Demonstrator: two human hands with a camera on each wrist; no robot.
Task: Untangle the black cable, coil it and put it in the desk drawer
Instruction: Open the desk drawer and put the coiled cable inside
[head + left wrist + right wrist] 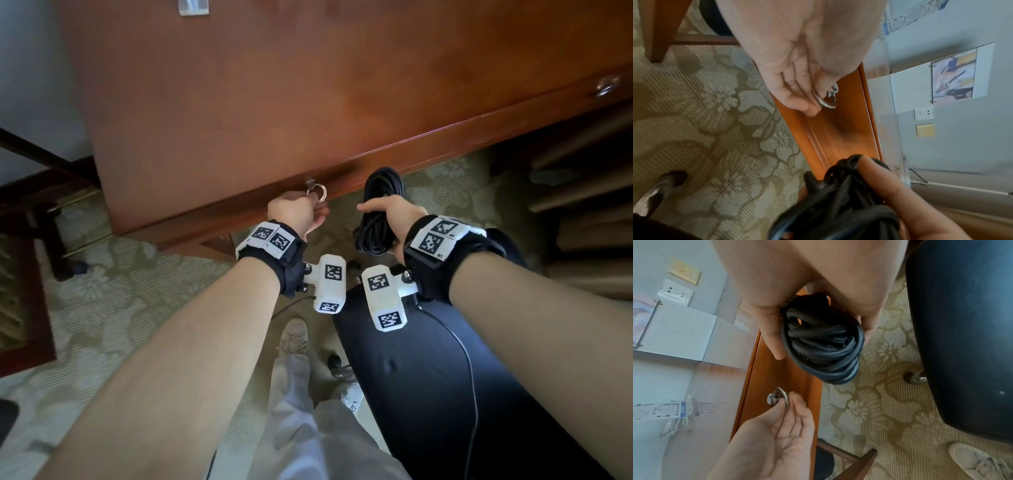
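Observation:
The black cable (378,192) is wound into a thick coil, and my right hand (376,209) grips it around the middle, just in front of the desk edge. In the right wrist view the coil (828,366) hangs between thumb and fingers. My left hand (317,205) is at the wooden drawer front (239,210), palm up. Its thumb and fingertips pinch the silver ring handle (320,192), which is tilted away from the wood (827,101) (777,398). The drawer looks closed.
A black office chair (445,377) stands close behind my right arm on the patterned carpet (120,291). My legs and white shoes (294,335) are below. A second ring handle (606,85) sits far right. A white binder (674,329) lies on the desk.

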